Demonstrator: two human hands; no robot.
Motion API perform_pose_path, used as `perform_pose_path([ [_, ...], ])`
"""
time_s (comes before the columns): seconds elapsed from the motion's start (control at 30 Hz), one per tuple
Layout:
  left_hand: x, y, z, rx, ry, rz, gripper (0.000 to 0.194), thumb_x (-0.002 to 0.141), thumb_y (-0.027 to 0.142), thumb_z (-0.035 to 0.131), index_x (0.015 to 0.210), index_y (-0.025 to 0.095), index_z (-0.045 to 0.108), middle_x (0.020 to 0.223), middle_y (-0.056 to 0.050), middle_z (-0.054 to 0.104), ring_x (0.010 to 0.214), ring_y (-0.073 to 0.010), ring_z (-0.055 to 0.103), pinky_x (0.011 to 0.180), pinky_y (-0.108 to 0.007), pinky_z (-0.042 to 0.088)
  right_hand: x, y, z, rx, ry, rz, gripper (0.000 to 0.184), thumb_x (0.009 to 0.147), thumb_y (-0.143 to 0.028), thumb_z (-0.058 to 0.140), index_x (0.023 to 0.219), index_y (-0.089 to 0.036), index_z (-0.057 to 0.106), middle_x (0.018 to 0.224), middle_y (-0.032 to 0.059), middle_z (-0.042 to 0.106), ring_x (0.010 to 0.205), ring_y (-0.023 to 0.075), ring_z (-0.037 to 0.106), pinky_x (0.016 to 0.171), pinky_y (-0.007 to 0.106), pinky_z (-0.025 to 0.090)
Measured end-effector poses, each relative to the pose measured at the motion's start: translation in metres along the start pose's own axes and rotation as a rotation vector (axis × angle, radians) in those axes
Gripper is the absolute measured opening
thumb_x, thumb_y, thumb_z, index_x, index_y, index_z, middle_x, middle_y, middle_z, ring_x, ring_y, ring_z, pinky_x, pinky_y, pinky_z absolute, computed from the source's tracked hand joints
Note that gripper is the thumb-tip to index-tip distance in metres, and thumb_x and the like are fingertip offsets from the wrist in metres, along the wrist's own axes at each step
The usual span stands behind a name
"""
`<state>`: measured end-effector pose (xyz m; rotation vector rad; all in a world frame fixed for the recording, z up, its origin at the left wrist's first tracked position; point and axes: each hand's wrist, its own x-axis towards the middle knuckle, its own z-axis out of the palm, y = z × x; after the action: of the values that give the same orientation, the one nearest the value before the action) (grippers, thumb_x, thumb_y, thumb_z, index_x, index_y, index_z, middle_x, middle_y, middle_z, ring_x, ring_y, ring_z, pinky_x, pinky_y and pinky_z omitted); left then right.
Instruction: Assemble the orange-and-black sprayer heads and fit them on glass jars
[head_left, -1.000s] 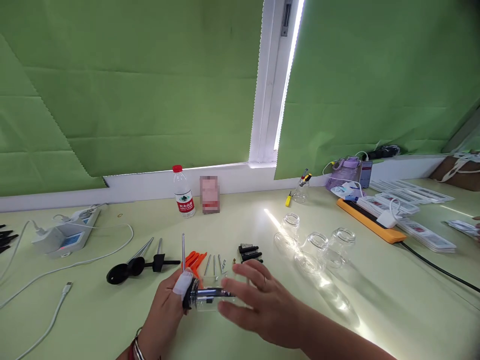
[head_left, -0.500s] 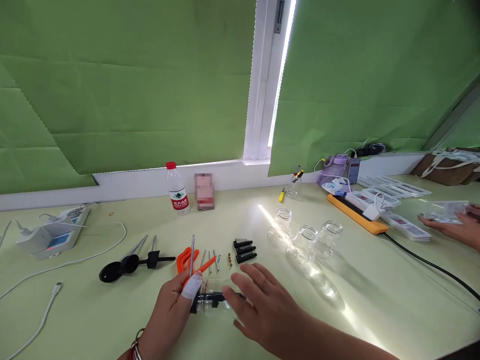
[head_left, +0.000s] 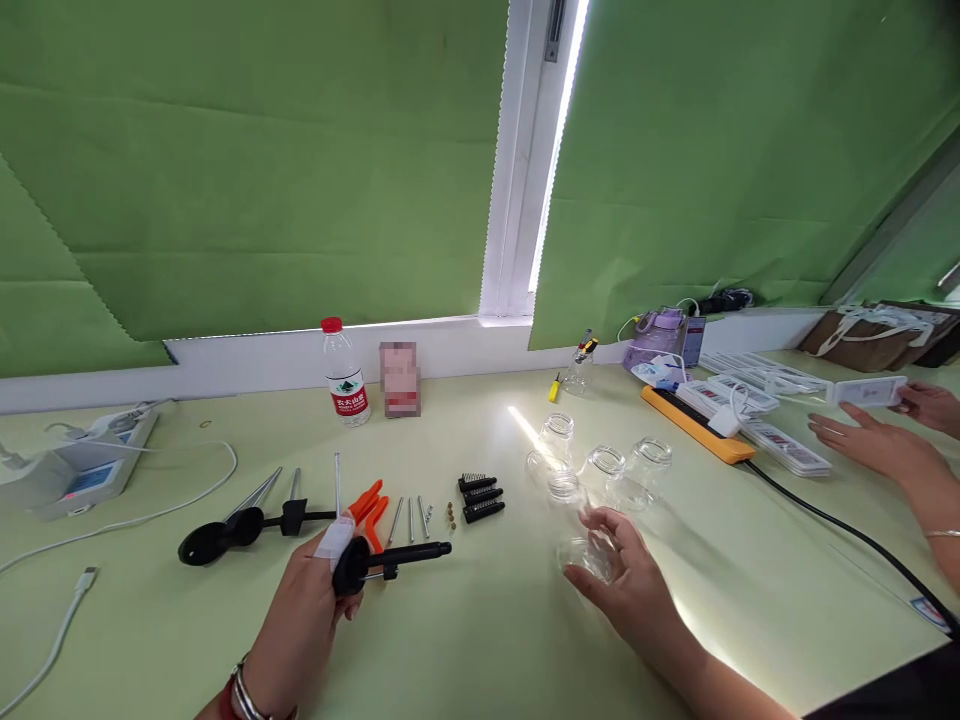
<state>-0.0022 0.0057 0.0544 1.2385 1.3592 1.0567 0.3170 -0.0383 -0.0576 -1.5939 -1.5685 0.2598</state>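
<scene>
My left hand (head_left: pixel 304 600), with white tape on its thumb, is closed around a black grinder-like part (head_left: pixel 409 553) that has a round cap and a long shaft pointing right. A thin metal rod (head_left: pixel 337 485) rises beside that hand. My right hand (head_left: pixel 637 590) curls around a clear glass jar (head_left: pixel 585 560), apart from the black part. Just beyond it, three more glass jars (head_left: pixel 651 455) stand grouped together. Past the left hand lie orange pieces (head_left: pixel 369 508), several metal pins (head_left: pixel 410 520), small brown bits (head_left: pixel 451 516) and black parts with springs (head_left: pixel 481 497).
Other black parts with metal rods (head_left: pixel 217 542) lie left of my left hand. A water bottle (head_left: pixel 348 385) stands at the back. An orange-black power strip (head_left: pixel 697 425) and its cable lie to the right. Another person's hands (head_left: pixel 874 440) hold a white case (head_left: pixel 866 391) at far right.
The glass jar has come off the black shaft, and my right hand has carried it to the right. My left hand has moved slightly left with the black part. The other person's hands now hold a case.
</scene>
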Motion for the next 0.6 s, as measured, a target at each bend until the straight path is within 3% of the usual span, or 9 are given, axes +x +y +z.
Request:
perform_pose_path([
  [0.17, 0.001, -0.010, 0.001, 0.010, -0.062, -0.022, 0.039, 0.074, 0.051, 0.043, 0.049, 0.021, 0.043, 0.041, 0.003, 0.037, 0.040, -0.0105, 0.030, 0.040, -0.023, 0.030, 0.006, 0.010, -0.005, -0.172, -0.081, 0.040, 0.048, 0.073, -0.048, 0.065, 0.111, -0.025, 0.047, 0.110, 0.0075, 0.057, 0.100, 0.0246, 0.059, 0.081, 0.038, 0.054],
  [0.3, 0.004, -0.023, 0.001, 0.028, -0.099, -0.060, 0.045, 0.079, 0.056, 0.040, 0.052, 0.020, 0.044, 0.045, 0.003, 0.039, 0.043, -0.0110, 0.033, 0.042, -0.022, 0.031, 0.017, 0.009, 0.000, -0.331, 0.064, -0.078, 0.044, 0.076, -0.047, 0.061, 0.110, -0.021, 0.048, 0.105, 0.0098, 0.059, 0.094, 0.0254, 0.060, 0.072, 0.038, 0.055],
  [0.37, 0.005, -0.029, 0.001, 0.049, -0.114, -0.063, 0.046, 0.080, 0.056, 0.040, 0.053, 0.020, 0.045, 0.046, 0.004, 0.037, 0.044, -0.0111, 0.032, 0.042, -0.022, 0.032, 0.019, 0.005, 0.001, -0.447, 0.201, -0.256, 0.044, 0.077, -0.042, 0.061, 0.112, -0.018, 0.049, 0.103, 0.0121, 0.060, 0.095, 0.0273, 0.060, 0.075, 0.041, 0.053],
  [0.43, 0.006, -0.033, 0.001, 0.047, -0.139, -0.052, 0.045, 0.081, 0.055, 0.040, 0.055, 0.020, 0.047, 0.047, 0.004, 0.037, 0.044, -0.0111, 0.032, 0.042, -0.022, 0.032, 0.019, -0.003, 0.002, -0.557, 0.251, -0.523, 0.035, 0.080, -0.029, 0.059, 0.113, -0.018, 0.052, 0.103, 0.0118, 0.063, 0.099, 0.0268, 0.059, 0.085, 0.043, 0.048],
  [0.53, 0.008, -0.036, 0.000, 0.035, -0.160, -0.040, 0.043, 0.082, 0.054, 0.040, 0.057, 0.020, 0.049, 0.050, 0.003, 0.039, 0.045, -0.0113, 0.034, 0.042, -0.021, 0.033, 0.022, -0.018, 0.004, -0.663, 0.087, -0.928, 0.040, 0.080, -0.008, 0.047, 0.116, -0.023, 0.056, 0.117, 0.0056, 0.063, 0.113, 0.0218, 0.053, 0.100, 0.039, 0.037],
  [0.6, 0.008, -0.036, 0.000, 0.057, -0.156, -0.046, 0.044, 0.082, 0.055, 0.040, 0.056, 0.020, 0.048, 0.049, 0.003, 0.039, 0.045, -0.0115, 0.034, 0.042, -0.021, 0.033, 0.030, -0.023, 0.008, -0.717, -0.031, -1.052, 0.048, 0.077, -0.005, 0.043, 0.121, -0.022, 0.055, 0.128, 0.0035, 0.057, 0.123, 0.0208, 0.046, 0.106, 0.039, 0.030],
])
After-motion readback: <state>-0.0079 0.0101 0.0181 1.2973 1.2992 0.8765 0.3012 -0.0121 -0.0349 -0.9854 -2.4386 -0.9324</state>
